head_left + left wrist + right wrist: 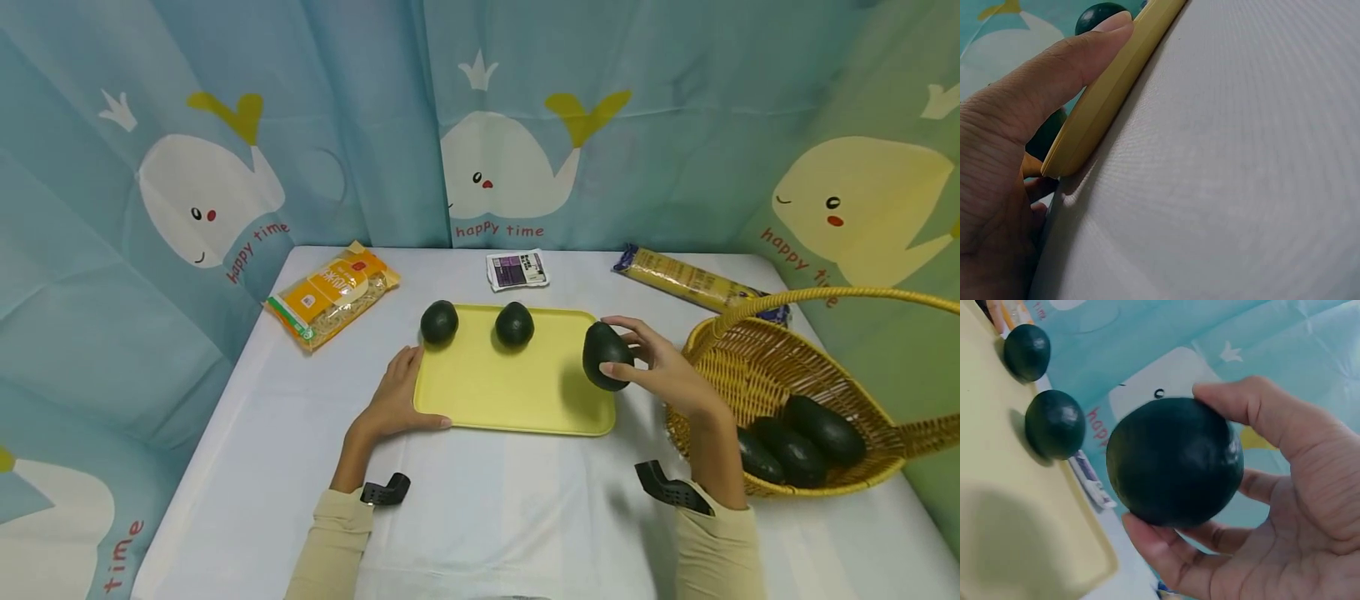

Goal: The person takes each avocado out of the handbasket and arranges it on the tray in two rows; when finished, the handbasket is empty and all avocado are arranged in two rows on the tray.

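Observation:
Over the right end of the yellow tray [510,400], my right hand [667,371] holds a dark green avocado [606,357] between thumb and fingers. In the right wrist view that avocado [1175,461] is raised, its shadow falling on the tray. My left hand [393,396] grips the tray's near left corner, thumb along the near edge and fingers at the left side. The left wrist view shows its thumb against the tray's rim [1107,100]. Two more avocados sit along the tray's far side, one at the far left corner [439,322], another [514,325] near the middle.
A wicker basket [862,375] with a tall handle stands at the right, several avocados [798,450] inside. Toward the back lie an orange noodle bag [333,296], a small white and purple packet [517,270] and a long golden packet [690,279]. A printed curtain hangs behind.

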The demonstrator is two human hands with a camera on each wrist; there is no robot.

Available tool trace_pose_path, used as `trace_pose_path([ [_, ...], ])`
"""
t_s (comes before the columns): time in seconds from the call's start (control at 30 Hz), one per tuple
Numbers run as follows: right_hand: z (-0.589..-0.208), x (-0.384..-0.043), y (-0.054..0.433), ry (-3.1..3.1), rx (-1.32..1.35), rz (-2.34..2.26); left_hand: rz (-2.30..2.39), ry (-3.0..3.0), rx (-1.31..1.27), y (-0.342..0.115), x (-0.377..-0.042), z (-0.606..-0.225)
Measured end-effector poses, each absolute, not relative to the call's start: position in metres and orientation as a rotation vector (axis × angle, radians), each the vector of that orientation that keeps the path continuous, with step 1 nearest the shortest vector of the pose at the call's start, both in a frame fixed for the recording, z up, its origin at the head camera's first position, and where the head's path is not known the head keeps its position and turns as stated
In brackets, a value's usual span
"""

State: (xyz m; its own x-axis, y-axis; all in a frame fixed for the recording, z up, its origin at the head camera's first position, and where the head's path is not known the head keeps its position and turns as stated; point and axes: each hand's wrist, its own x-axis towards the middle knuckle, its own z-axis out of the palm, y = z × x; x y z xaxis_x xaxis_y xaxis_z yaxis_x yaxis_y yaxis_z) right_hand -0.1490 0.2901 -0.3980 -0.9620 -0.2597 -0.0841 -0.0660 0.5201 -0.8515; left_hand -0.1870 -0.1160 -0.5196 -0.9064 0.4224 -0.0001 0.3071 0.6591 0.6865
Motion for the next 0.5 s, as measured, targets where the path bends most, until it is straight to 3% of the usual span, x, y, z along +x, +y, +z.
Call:
trace_pose_path([
  [0.5,-0.427,-0.196,0.278,2.502,-0.068,-1.424,1.084,2.69,0.581,-0.117,-0.188,-0.519],
])
